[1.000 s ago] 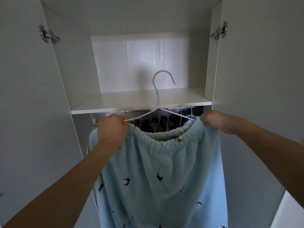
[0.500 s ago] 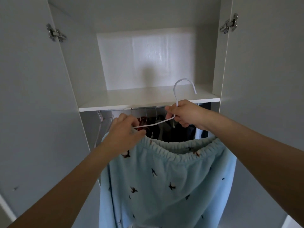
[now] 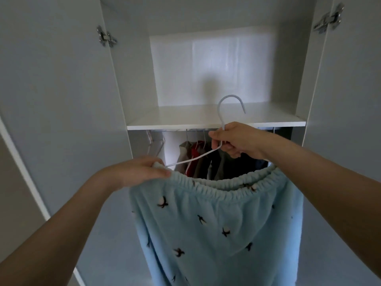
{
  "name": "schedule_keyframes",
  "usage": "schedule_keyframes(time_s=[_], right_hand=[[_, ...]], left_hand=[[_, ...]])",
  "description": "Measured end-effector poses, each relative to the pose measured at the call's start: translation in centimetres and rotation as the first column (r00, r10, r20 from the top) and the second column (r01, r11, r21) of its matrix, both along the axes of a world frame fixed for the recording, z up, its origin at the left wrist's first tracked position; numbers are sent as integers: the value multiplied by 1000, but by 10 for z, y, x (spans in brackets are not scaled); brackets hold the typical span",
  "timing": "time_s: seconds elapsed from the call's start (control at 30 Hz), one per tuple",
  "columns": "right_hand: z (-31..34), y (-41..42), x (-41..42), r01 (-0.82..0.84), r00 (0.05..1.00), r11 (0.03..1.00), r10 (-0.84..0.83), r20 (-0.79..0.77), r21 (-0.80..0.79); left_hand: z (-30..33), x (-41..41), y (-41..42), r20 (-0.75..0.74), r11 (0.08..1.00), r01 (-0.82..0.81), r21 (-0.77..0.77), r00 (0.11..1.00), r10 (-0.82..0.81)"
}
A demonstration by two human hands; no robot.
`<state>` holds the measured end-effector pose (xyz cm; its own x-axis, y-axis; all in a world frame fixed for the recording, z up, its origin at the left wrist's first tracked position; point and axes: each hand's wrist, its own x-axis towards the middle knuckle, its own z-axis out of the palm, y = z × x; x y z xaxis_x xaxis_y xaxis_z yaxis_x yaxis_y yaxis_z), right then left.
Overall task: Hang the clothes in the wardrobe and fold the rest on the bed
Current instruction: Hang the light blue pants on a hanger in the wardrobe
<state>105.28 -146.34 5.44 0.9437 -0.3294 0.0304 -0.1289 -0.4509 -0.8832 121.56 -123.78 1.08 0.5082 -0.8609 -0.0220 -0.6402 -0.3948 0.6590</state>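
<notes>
A person stands facing an open white wardrobe (image 3: 206, 38) with both arms raised in front of it. The right hand (image 3: 235, 141) is curled round the neck of a white wire hanger (image 3: 224, 112), just below its hook, which rises in front of the wardrobe's shelf (image 3: 214, 120). One thin arm of the hanger slants down to the left, where the left hand (image 3: 140, 172) pinches its end together with the corner of the elastic waistband of a pair of light blue fleece trousers (image 3: 216, 223). The trousers are printed with small dark bird shapes and hang down from the hanger in front of the wardrobe opening, below the shelf; the gathered waistband sags in a curve between the two hands, and its right end runs behind the right forearm, so how it sits on that side of the hanger cannot be told. Behind the waistband, under the shelf, a row of hung clothes (image 3: 202, 155) in grey, red and dark colours fills the middle and right of the rail space, and an empty hanger (image 3: 154, 147) hangs near the left wall. Both doors stand open, with a metal hinge (image 3: 106, 37) on the left door and another hinge (image 3: 328, 18) on the right.
</notes>
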Motion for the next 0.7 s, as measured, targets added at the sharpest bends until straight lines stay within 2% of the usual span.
schedule_keyframes(time_s=[0.17, 0.27, 0.37, 0.5, 0.7], right_hand=[[-4, 25, 14, -202, 976, 979, 199, -85, -28], [-11, 37, 20, -270, 957, 962, 262, -122, -47], [-18, 50, 26, -320, 940, 946, 310, -146, -49], [-21, 68, 32, -372, 921, 927, 362, -146, -54], [-18, 110, 36, -414, 906, 889, 382, -184, -195]], left_hand=[[-3, -26, 17, 118, 995, 69, 66, 990, -77], [-9, -37, 37, 33, 994, 52, 95, 998, -55], [-14, -49, 52, -45, 995, 90, 42, 995, -88], [-22, -56, 70, -105, 999, 43, -31, 993, -46], [-24, -67, 109, -104, 994, -81, -69, 992, 73]])
